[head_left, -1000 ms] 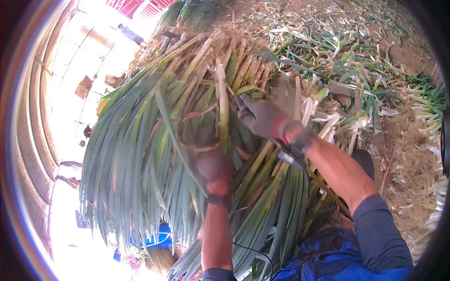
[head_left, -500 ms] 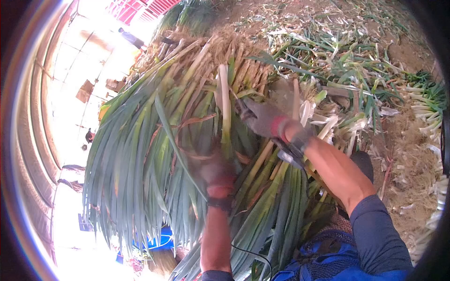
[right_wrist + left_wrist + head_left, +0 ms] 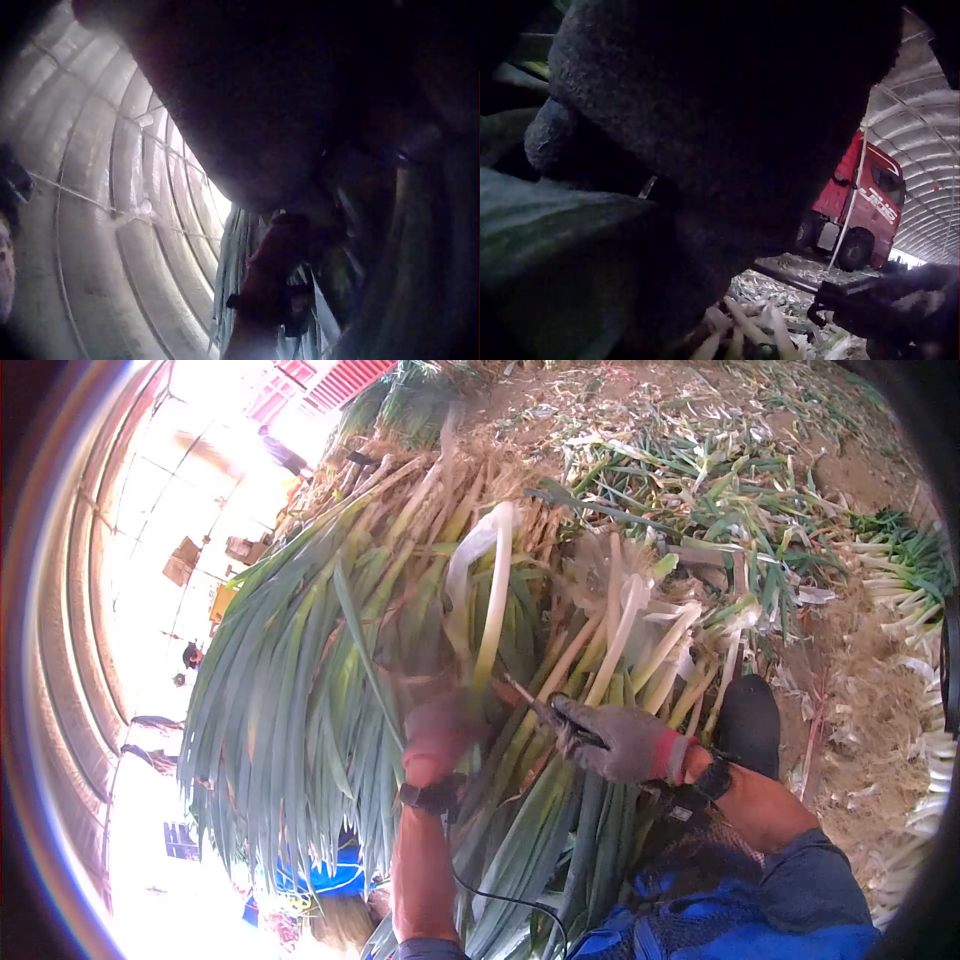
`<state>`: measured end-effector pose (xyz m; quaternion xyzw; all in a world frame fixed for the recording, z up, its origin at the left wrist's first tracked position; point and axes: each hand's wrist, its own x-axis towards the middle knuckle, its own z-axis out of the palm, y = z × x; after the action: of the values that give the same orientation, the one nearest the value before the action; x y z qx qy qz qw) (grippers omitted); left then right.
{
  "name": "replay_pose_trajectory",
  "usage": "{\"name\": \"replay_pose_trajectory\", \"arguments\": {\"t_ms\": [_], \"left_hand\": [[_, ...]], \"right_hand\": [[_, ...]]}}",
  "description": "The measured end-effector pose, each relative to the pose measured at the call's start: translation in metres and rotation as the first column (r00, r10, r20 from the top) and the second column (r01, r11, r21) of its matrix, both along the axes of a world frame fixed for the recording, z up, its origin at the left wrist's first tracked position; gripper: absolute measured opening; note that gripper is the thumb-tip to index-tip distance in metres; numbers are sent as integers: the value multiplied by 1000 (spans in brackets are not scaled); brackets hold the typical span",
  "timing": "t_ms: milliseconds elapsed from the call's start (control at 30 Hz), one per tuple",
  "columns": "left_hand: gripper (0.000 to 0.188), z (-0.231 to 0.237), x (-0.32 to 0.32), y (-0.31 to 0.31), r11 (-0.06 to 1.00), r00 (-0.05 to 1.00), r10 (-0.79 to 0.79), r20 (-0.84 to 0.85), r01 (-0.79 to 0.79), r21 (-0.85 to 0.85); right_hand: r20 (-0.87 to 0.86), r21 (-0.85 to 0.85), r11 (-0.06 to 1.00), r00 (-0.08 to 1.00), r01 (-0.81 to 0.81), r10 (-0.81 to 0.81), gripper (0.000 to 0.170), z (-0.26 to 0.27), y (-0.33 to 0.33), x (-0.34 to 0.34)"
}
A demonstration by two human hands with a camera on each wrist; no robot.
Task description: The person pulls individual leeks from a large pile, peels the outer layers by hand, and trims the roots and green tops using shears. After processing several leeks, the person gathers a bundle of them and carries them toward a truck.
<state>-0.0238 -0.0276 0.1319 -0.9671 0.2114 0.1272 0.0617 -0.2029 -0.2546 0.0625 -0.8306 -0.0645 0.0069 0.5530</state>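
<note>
In the head view the gloved left hand (image 3: 437, 735), somewhat blurred, grips a leek (image 3: 494, 600) by its green part; its white stem points up and away. A pale loose layer (image 3: 462, 565) hangs off the stem's left side. Close up in the left wrist view, the dark glove (image 3: 727, 120) is curled round a broad green leaf (image 3: 562, 240). The gloved right hand (image 3: 620, 745) holds a thin tool (image 3: 520, 688) whose tip points toward the leek, just right of the left hand. The right wrist view is mostly dark.
A large pile of untrimmed leeks (image 3: 290, 690) lies under and left of the hands. Stems with white ends (image 3: 625, 625) lie on the right, near a knee (image 3: 750, 725). Leaf scraps (image 3: 720, 490) cover the ground beyond. A red truck (image 3: 874, 195) stands in the distance.
My right hand has come down toward my body, beside the left hand. The pale layer has come away from the stem and bends left. The left hand has shifted slightly left.
</note>
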Motion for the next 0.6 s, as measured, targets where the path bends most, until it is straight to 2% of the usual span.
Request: {"name": "replay_pose_trajectory", "arguments": {"t_ms": [33,133,167,267,300,367,400,433,467,533,600], "left_hand": [[54,4,-7,-2,999,999,-30,-10,30,-14],[54,-22,7,-1,996,1000,7,-26,-5,91],[53,-27,4,-5,997,998,67,14,-67,43],[53,-36,-1,-19,999,998,-47,-40,47,7],[54,-53,3,-16,994,995,-103,-1,103,-26],[57,-101,18,-8,973,974,-209,84,216,-87],[59,-104,20,-17,985,986,-164,19,165,-48],[60,-109,25,-29,993,992,-117,-44,117,-5],[62,-114,28,-40,997,992,-65,-104,70,39],[67,-119,31,-56,994,983,-79,-163,89,57],[72,-121,29,-65,992,973,-107,-204,118,40]], "right_hand": [[40,-31,999,999,19,-18,65,-5,3,-7],[-120,-224,974,990,44,-72,64,-14,-2,-23],[-33,-65,996,997,65,-68,62,-22,-3,-33],[-46,-156,977,987,146,-155,60,-40,-11,-55],[-125,-136,974,972,180,-197,62,-20,-22,-58],[-73,-120,967,970,224,-234,63,-24,-37,-66],[-49,-110,963,966,246,-252,63,-27,-44,-71],[-166,-54,977,963,207,-213,65,-31,-50,-75],[-158,-62,971,958,231,-239,65,-33,-54,-79],[-142,-79,958,948,274,-283,66,-34,-60,-86],[-194,-31,965,946,260,-261,67,-32,-66,-88]]}}
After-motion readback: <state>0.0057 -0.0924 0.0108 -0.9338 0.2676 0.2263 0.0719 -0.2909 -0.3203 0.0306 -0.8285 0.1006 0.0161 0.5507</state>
